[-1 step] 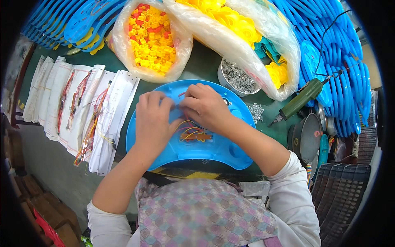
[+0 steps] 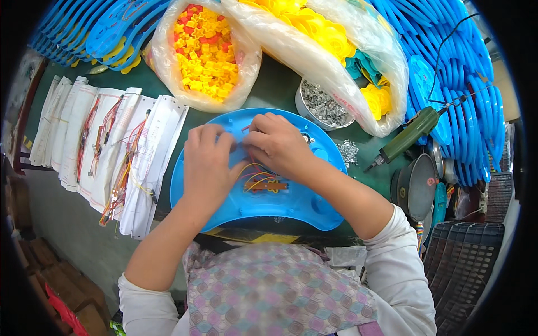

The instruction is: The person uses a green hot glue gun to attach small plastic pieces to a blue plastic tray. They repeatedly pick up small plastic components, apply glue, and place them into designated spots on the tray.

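Note:
A blue curved plastic shell (image 2: 269,211) lies hollow side up in front of me. A brown circuit board (image 2: 268,186) sits in its middle, and yellow and red wires (image 2: 256,175) run from it up beneath my hands. My right hand (image 2: 276,143) is closed above the shell's far half, its fingers bent down over the wires. Beside it, my left hand (image 2: 210,157) has curled fingers, slightly blurred, with the fingertips close to the right hand's. A bit of red wire (image 2: 245,128) shows between the hands. What the fingertips pinch is hidden.
Wire harnesses (image 2: 120,185) lie on white papers (image 2: 147,168) at left. Behind stand a bag of small yellow and red parts (image 2: 249,70), a bag of yellow parts (image 2: 386,122) and a tub of screws (image 2: 325,106). Loose screws (image 2: 348,151) and a green electric screwdriver (image 2: 412,134) lie right.

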`<state>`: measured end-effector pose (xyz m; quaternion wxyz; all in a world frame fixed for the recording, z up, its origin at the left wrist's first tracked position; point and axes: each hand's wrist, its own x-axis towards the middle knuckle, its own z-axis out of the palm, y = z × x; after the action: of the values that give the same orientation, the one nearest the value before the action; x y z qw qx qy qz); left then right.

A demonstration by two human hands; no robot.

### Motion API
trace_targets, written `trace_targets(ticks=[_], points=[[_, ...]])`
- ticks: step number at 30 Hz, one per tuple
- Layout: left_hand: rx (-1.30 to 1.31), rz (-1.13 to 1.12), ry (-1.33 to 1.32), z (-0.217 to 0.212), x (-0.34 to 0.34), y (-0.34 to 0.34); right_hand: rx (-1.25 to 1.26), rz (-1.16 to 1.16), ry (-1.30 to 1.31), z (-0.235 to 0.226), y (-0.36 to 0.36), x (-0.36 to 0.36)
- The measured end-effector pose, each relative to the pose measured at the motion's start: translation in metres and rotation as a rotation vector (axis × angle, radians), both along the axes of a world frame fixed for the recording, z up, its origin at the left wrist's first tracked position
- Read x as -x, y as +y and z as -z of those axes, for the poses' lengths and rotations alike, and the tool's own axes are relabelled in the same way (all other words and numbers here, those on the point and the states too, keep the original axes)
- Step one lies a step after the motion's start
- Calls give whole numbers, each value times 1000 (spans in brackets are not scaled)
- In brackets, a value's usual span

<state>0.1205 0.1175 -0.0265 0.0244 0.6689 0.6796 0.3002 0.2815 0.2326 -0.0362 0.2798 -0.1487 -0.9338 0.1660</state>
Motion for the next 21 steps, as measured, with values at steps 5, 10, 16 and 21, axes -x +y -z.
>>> trace_targets(ticks=[5,10,16,21], points=[[40,8,-21,9,0,0,47,-20,-136,-5,0,3],[-15,27,-7,8,-6,0,111,15,-53,1,6,-8],[-23,85,147,6,-10,2,-112,202,-56,-12,16,-27],[36,117,211,-4,-15,3,-61,191,-75,-1,20,-26]])
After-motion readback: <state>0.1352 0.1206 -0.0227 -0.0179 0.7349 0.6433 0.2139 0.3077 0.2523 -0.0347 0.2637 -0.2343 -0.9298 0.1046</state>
